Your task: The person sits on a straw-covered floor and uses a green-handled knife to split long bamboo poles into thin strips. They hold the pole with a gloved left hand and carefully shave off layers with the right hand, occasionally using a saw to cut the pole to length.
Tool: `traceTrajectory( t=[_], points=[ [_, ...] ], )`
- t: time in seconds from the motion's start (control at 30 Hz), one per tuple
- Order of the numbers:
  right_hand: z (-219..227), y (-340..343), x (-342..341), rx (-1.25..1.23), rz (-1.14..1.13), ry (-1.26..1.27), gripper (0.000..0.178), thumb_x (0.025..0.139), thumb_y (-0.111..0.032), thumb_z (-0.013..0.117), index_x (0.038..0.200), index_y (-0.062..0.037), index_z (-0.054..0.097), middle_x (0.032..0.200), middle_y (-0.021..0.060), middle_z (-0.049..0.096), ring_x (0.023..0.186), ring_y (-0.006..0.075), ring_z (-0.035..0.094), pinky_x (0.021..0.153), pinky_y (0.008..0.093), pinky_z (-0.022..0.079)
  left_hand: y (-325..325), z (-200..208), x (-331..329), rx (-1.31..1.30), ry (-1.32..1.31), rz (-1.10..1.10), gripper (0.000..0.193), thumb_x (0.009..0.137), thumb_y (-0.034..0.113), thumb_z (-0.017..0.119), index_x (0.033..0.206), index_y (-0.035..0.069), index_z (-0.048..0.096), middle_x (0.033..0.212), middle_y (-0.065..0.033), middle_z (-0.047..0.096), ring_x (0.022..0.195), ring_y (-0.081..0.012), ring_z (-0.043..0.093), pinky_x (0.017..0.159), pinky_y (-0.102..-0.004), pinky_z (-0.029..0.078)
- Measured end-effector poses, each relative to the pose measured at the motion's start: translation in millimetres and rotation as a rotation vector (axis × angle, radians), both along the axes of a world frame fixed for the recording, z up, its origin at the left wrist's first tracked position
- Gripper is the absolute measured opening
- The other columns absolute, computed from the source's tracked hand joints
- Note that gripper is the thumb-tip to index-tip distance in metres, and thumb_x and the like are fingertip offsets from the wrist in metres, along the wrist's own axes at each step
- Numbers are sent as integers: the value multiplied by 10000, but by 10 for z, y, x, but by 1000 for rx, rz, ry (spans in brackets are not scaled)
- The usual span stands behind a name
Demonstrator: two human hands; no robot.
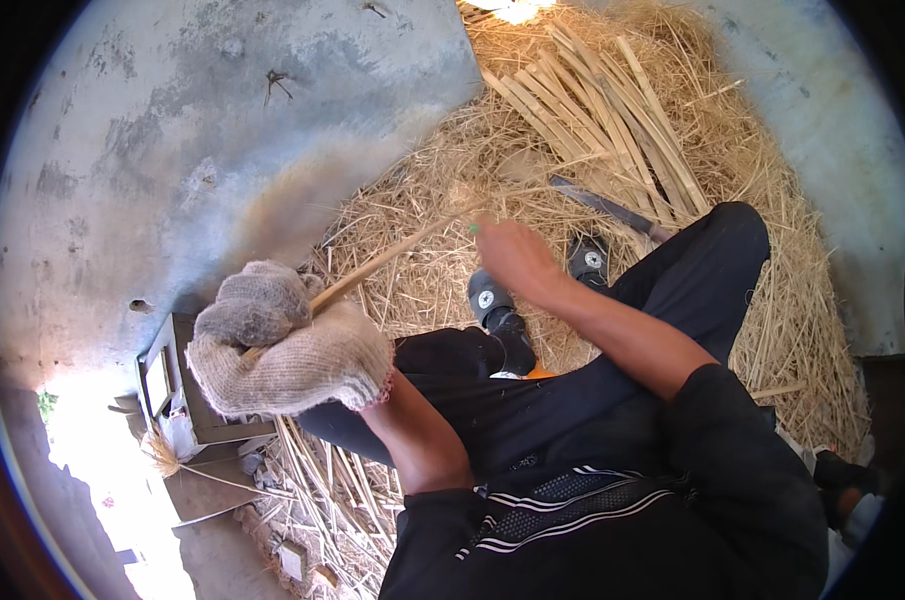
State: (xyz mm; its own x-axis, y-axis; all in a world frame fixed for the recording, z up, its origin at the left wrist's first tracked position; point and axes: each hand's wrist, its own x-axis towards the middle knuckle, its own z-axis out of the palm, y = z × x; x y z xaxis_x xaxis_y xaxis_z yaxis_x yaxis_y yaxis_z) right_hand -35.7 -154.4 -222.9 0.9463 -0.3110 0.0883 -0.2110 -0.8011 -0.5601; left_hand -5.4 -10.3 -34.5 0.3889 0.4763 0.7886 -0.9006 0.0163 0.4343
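My left hand (290,350) wears a thick, grey-white knitted glove and is closed around a long, light wooden strip (377,266). The strip slants up and to the right from the glove, growing thin toward its far end. Close to that end is my bare right hand (512,262), its fingers curled closed. A small green spot shows at its fingertips, but what it grips is hidden and slightly blurred. On the straw beyond my right hand lies a knife (608,210) with a dark blade.
Split pale strips (612,115) lie in a bundle on deep straw shavings (772,230). A worn grey wall (182,150) rises on the left, above a small box-like cabinet (167,375). My crossed legs (532,405) and dark shoes (490,295) are below my hands.
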Motion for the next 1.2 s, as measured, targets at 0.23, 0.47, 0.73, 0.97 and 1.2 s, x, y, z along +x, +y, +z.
traceTrajectory(
  t=[0.23,0.47,0.73,0.97,1.2],
  points=[
    [225,100,136,93,37,26,217,948,-119,445,1006,37,584,808,250,662,774,418,682,655,498,554,-43,80,-81,-109,67,-98,387,868,304,374,505,191,302,421,33,287,336,-105,278,359,-238,262],
    [-782,-195,413,-149,-108,122,211,938,-134,471,1040,7,591,865,241,678,829,403,689,654,483,568,48,88,-170,-19,209,-30,437,929,409,341,565,169,332,463,51,284,371,-85,269,398,-243,284],
    [-1621,-744,629,547,-184,218,215,971,-220,483,879,-38,552,665,111,568,520,225,566,420,376,436,-42,-31,-177,-21,35,-149,445,953,409,373,585,164,324,479,43,279,400,-94,272,395,-254,218],
    [10,-390,314,601,47,165,332,998,-302,460,964,18,540,715,169,610,554,264,602,481,409,459,139,-8,-34,-91,75,-317,444,933,402,381,564,161,335,449,25,302,369,-99,276,383,-255,237],
    [1266,462,-579,261,270,-169,282,974,-218,481,955,59,530,629,278,586,622,462,618,560,525,490,236,12,-60,155,-41,-613,285,805,254,426,546,144,381,423,1,361,338,-109,284,371,-260,278]
  ],
)
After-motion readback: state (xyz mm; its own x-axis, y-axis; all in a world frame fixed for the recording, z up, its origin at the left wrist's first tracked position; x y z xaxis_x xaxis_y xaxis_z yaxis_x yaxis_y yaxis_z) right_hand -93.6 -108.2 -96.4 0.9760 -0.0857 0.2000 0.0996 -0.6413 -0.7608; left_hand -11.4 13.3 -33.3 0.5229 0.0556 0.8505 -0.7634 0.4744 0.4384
